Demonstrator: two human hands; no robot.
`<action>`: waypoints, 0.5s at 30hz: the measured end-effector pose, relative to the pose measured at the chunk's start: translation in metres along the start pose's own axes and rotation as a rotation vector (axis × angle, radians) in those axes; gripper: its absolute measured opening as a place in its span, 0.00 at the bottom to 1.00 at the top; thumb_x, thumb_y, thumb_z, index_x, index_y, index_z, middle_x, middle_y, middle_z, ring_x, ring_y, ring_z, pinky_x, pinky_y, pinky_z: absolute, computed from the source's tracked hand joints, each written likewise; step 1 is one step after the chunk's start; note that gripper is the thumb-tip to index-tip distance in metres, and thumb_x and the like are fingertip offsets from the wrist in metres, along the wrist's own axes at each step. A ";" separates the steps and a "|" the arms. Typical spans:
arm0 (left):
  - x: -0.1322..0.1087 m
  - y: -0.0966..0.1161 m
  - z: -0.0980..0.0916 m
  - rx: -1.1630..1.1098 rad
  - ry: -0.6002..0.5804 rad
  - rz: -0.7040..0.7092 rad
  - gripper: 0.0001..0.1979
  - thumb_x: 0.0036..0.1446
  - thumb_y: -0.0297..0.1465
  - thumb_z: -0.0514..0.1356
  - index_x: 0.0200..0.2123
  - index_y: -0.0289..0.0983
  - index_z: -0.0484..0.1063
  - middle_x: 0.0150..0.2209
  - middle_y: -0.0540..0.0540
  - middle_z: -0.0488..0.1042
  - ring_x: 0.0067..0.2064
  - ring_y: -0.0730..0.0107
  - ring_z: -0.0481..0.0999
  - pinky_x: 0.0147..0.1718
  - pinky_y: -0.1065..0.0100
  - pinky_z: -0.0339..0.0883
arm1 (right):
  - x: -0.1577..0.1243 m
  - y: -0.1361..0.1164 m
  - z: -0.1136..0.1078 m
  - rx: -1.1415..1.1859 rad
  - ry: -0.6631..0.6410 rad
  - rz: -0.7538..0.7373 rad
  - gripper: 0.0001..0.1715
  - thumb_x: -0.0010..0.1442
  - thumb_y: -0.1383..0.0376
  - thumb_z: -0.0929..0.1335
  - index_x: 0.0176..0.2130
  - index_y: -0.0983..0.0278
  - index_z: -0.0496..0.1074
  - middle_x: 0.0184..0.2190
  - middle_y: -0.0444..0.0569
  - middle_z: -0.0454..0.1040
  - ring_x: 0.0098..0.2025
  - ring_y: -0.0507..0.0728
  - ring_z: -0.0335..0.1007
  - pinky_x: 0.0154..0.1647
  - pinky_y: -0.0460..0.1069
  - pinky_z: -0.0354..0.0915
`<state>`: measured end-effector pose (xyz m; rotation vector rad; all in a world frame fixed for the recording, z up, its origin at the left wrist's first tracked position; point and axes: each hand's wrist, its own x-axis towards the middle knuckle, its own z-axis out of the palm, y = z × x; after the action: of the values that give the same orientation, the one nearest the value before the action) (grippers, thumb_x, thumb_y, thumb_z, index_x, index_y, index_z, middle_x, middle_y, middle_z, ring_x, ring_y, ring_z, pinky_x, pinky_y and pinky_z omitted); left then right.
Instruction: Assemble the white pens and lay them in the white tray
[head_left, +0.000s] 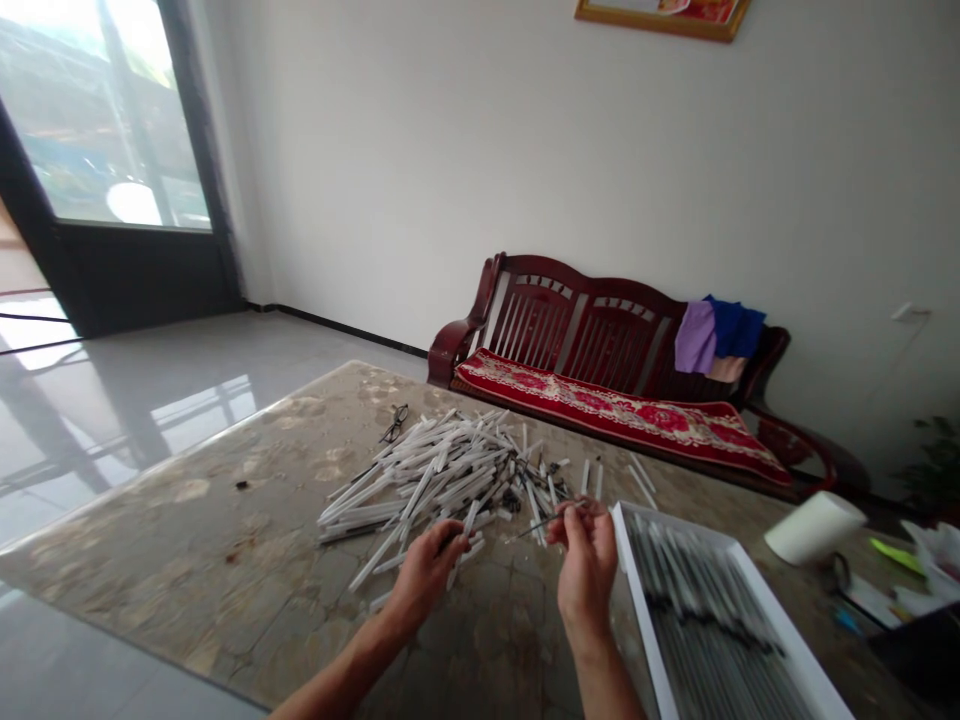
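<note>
A big loose pile of thin white tube-like sticks (427, 465), mixed with some dark pieces, lies on the table in front of me. At the pile's near edge my left hand (431, 568) is closed, and a short white stick (471, 516) stands up from its fingertips. My right hand (586, 560) pinches a thin dark rod (541, 524), which points left toward the pile. Just right of that hand is a shallow white box (645, 622) with rows of slim dark-and-clear sticks (705, 600) in it. The exact kind of these sticks is too small to tell.
The stone-patterned table (187, 560) holds black glasses (394, 424) beyond the pile and a white paper roll (816, 528) right of the box. Behind it stands a dark red wooden bench (577, 330). A glass door (135, 270) is at the left.
</note>
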<state>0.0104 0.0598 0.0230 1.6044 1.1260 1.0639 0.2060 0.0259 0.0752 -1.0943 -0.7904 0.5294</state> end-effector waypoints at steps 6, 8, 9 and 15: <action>-0.006 0.003 0.016 -0.354 0.013 -0.136 0.19 0.51 0.48 0.62 0.30 0.37 0.71 0.22 0.53 0.71 0.19 0.75 0.66 0.18 0.73 0.60 | -0.011 -0.013 -0.003 0.057 0.071 0.010 0.22 0.57 0.55 0.71 0.48 0.61 0.67 0.32 0.42 0.73 0.25 0.49 0.69 0.26 0.45 0.68; -0.005 0.005 0.018 -0.529 0.092 -0.219 0.20 0.50 0.49 0.64 0.30 0.36 0.70 0.24 0.52 0.72 0.20 0.76 0.67 0.18 0.74 0.63 | -0.016 -0.010 -0.008 0.063 0.112 0.025 0.20 0.57 0.54 0.71 0.45 0.61 0.67 0.33 0.42 0.74 0.25 0.50 0.70 0.26 0.45 0.69; -0.004 0.006 0.018 -0.622 0.145 -0.279 0.19 0.50 0.47 0.65 0.30 0.36 0.70 0.25 0.51 0.73 0.21 0.77 0.68 0.19 0.75 0.64 | -0.020 -0.008 -0.010 0.066 0.129 0.036 0.19 0.57 0.54 0.71 0.44 0.61 0.67 0.33 0.42 0.74 0.26 0.50 0.70 0.26 0.45 0.69; -0.003 0.005 0.018 -0.835 0.283 -0.419 0.11 0.55 0.37 0.66 0.33 0.37 0.70 0.30 0.48 0.76 0.25 0.78 0.73 0.26 0.76 0.71 | -0.042 0.006 -0.020 0.068 0.167 0.057 0.18 0.58 0.53 0.70 0.42 0.61 0.67 0.33 0.43 0.75 0.26 0.51 0.73 0.27 0.46 0.71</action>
<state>0.0279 0.0530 0.0234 0.5503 0.9422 1.2601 0.1957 -0.0134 0.0526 -1.0855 -0.5934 0.5026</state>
